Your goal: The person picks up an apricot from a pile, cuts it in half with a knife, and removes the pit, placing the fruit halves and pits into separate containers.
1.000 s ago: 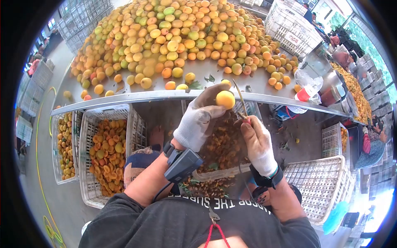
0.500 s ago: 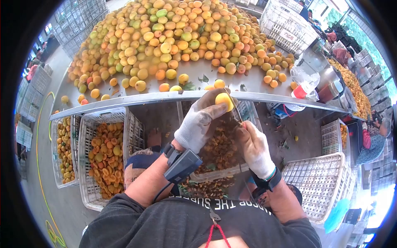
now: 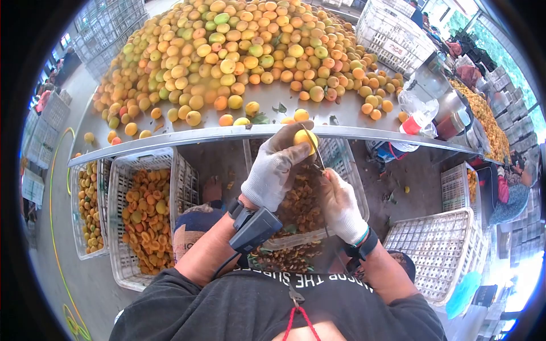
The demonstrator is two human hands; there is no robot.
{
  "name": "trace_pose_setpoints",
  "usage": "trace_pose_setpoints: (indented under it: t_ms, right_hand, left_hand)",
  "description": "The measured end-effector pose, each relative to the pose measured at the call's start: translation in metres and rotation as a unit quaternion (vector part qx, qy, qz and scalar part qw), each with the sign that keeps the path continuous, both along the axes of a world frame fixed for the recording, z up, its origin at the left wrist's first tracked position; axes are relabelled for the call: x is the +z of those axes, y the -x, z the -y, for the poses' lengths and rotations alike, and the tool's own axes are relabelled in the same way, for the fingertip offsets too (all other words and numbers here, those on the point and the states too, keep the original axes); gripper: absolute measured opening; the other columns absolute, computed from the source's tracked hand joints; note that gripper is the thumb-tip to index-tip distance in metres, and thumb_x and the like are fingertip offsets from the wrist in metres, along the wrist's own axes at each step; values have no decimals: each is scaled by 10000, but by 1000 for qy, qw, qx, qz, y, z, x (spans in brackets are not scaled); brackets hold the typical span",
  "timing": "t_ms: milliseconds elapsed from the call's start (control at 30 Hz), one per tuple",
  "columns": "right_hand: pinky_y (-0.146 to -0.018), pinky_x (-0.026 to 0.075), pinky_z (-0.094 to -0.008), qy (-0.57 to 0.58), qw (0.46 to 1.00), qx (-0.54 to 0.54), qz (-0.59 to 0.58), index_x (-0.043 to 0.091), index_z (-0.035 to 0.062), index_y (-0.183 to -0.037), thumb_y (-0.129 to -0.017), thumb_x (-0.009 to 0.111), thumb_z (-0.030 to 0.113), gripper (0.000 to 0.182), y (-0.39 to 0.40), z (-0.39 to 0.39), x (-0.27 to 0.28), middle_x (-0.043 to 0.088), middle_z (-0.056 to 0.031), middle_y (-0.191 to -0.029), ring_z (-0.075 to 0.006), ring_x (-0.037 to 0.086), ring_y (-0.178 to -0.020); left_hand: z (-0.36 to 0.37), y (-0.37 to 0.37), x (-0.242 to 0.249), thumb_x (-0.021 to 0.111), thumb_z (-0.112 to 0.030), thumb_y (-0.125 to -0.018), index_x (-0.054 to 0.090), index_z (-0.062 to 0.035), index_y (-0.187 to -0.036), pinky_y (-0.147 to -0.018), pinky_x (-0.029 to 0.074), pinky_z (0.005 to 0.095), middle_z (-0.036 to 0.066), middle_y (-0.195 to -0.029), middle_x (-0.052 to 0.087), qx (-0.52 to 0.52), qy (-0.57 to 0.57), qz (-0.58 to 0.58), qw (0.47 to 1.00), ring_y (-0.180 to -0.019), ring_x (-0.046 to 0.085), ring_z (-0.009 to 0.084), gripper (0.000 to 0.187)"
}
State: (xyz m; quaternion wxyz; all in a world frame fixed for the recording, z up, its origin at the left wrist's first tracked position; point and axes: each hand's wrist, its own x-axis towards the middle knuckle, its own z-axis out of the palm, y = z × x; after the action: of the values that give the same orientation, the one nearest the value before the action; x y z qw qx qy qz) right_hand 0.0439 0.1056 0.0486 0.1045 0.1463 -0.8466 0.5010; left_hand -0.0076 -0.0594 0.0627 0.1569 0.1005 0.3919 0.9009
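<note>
A yellow apricot (image 3: 305, 139) is pinched in the fingers of my left hand (image 3: 275, 165), just below the metal table's front edge. My right hand (image 3: 341, 206) is closed round a knife (image 3: 319, 152), whose thin blade lies against the apricot's right side. Both hands wear white knit gloves, stained dark at the fingers. Beneath them stands a crate (image 3: 348, 165) with brown-orange pieces in its bottom, partly hidden by my hands. A large pile of apricots (image 3: 239, 51), mostly orange and yellow with a few green, covers the table (image 3: 210, 122) in front of me.
At my left, a white crate (image 3: 118, 227) holds split apricots, and a narrower crate (image 3: 104, 204) holds more fruit. An overturned-looking white crate (image 3: 432, 244) lies at right. A red-capped bottle (image 3: 414, 125) and metal container (image 3: 453, 102) stand on the table's right end. A person (image 3: 515, 193) sits far right.
My right hand has shifted slightly left and down, and the knife blade now stands more upright across the apricot. My left hand still holds the fruit, moved a touch left.
</note>
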Motion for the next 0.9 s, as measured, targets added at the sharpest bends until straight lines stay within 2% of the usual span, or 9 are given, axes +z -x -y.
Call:
trace_pose_setpoints:
  t_ms: [167,267,367,433,467,600,700,767,900]
  right_hand:
    - [-537,416,-353,18,998,-6,67,500,-2,-947,-1011,492,109,128,2,6,-8,495,-175,-673,-291,424,-549]
    - [-549,437,-381,2,1000,-2,-6,505,-4,-956,-997,500,97,109,2,9,-11,529,-197,-684,-346,488,-563]
    - [-616,454,-335,-30,998,-35,34,535,-26,-1025,-1010,488,102,137,5,15,-11,554,-176,-730,-307,499,-618]
    - [-621,465,-350,-46,996,-70,-3,533,-27,-1027,-996,507,93,127,7,18,-15,586,-212,-765,-350,560,-653]
    - [-621,465,-350,-45,996,-71,-3,533,-27,-1027,-996,507,93,127,7,18,-15,586,-212,-765,-350,560,-653]
    - [-637,483,-376,-62,994,-67,55,527,-26,-1028,-983,509,82,119,6,14,-5,606,-254,-812,-405,623,-742]
    - [-622,489,-420,-78,994,-68,38,520,-16,-1010,-959,518,77,106,6,15,-9,612,-260,-802,-434,623,-758]
    - [-604,493,-460,-92,993,-70,11,514,-8,-993,-939,528,75,100,4,15,-13,618,-259,-784,-441,625,-751]
    - [-588,478,-472,-104,991,-65,51,503,-2,-991,-951,524,96,109,3,14,-8,606,-249,-747,-445,610,-722]
  left_hand:
    - [-7,-2,-2,622,-134,-935,471,-31,-1380,-973,417,304,87,-1137,599,31,-21,-8,999,-1071,550,157,481]
    - [-7,-5,4,575,-161,-966,457,-39,-1392,-955,422,294,75,-1124,607,52,-2,-27,998,-1045,553,147,458]
    - [-6,-8,5,532,-269,-1003,460,-48,-1387,-919,439,289,60,-1101,617,32,27,12,999,-995,565,136,449]
    - [-13,-12,2,506,-380,-1010,472,-60,-1375,-885,455,289,49,-1087,622,-14,-86,85,993,-967,577,126,487]
    - [-21,-16,3,515,-334,-1011,588,-46,-1097,-791,505,300,98,-974,664,54,-80,89,991,-858,626,175,309]
    - [-19,-7,-6,522,-320,-1012,593,-43,-1130,-792,501,295,77,-974,660,0,-73,103,992,-863,623,163,309]
    - [-20,-8,-2,532,-308,-1010,600,-33,-1164,-803,490,280,46,-977,649,99,-1,51,994,-891,613,140,323]
    - [-16,-6,-10,462,-363,-1032,495,-33,-1329,-876,463,279,71,-1042,624,87,31,-7,996,-960,587,130,445]
    - [-19,-3,-15,448,-360,-1037,516,-21,-1289,-878,464,294,72,-997,626,86,47,53,994,-952,576,129,427]
